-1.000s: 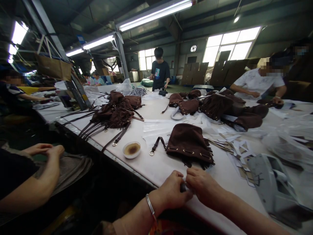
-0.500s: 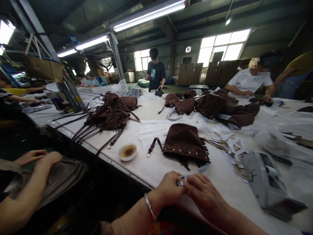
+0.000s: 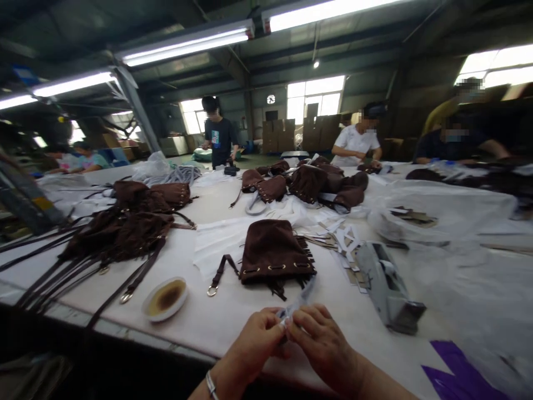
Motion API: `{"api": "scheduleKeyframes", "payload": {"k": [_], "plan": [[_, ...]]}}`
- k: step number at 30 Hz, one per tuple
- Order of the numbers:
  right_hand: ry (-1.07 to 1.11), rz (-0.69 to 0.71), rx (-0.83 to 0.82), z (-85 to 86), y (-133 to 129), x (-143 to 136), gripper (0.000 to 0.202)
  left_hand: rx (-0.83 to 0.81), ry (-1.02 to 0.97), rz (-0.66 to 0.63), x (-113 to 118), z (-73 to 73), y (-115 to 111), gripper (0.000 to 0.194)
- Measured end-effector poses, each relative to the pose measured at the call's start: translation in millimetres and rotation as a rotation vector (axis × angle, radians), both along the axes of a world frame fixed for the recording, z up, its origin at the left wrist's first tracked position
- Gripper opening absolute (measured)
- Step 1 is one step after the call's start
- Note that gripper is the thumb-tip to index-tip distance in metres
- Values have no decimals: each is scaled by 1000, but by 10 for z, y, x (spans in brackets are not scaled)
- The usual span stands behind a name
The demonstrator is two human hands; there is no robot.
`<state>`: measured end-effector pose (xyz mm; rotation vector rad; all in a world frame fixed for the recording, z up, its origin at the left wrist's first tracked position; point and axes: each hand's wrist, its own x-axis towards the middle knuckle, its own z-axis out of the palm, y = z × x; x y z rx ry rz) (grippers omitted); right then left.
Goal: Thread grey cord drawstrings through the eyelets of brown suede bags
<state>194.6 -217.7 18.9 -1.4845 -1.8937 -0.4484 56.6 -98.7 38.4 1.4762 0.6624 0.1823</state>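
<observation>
Near the front edge of the table, my left hand [image 3: 260, 336] and my right hand [image 3: 323, 340] meet, fingers pinched together on a pale grey strip [image 3: 303, 295]. The strip runs up from my fingertips toward a dark brown fringed bag [image 3: 271, 247]; whether it joins the bag I cannot tell. Gold eyelets line the bag's near edge, and a short strap with a ring [image 3: 216, 280] sticks out to its left. My fingers hide the strip's held end.
A white dish of brownish liquid [image 3: 165, 299] stands left of my hands. More brown bags [image 3: 137, 214] with long straps lie farther left. To the right are a grey tape dispenser [image 3: 385, 289], card pieces, plastic sheeting [image 3: 458, 266] and purple material [image 3: 458, 369]. Several people work beyond.
My view has swung to the right, so the bag and dish sit farther left in it. More of the grey strip now shows beyond my fingers, which still pinch it.
</observation>
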Motion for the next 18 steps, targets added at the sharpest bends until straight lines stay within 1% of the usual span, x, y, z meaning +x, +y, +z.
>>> {"api": "scheduleKeyframes", "payload": {"k": [1,2,4,5,6,8,9,10,11,12,14,15,16,18], "plan": [[11,-22,7,20,-19,29,21,153,10,-10,34,-38,4,29],[29,-50,11,47,-50,76,20,343,-5,-21,67,-86,17,25],[94,-151,18,107,-160,256,20,759,-100,-36,127,-213,67,21],[144,-227,32,138,-243,396,21,945,-159,-40,155,-288,101,22],[208,-321,54,165,-343,569,21,1096,-206,-46,181,-367,136,23],[369,-538,97,206,-573,988,21,1306,-251,-69,225,-524,203,24],[469,-655,92,216,-688,1210,22,1368,-257,-77,241,-597,230,23],[574,-760,49,219,-795,1422,26,1405,-257,-83,252,-660,252,22],[678,-852,-20,214,-886,1610,30,1418,-255,-81,257,-714,270,22],[771,-917,-123,201,-959,1763,35,1413,-256,-73,259,-756,283,22],[936,-977,-299,157,-1043,1945,42,1377,-256,-67,253,-808,299,22],[1015,-981,-349,130,-1058,1977,43,1359,-257,-70,247,-821,304,22],[1093,-975,-363,103,-1061,1981,43,1347,-256,-77,242,-827,310,22],[1241,-949,-310,57,-1044,1939,39,1333,-254,-91,234,-828,321,22]]}}
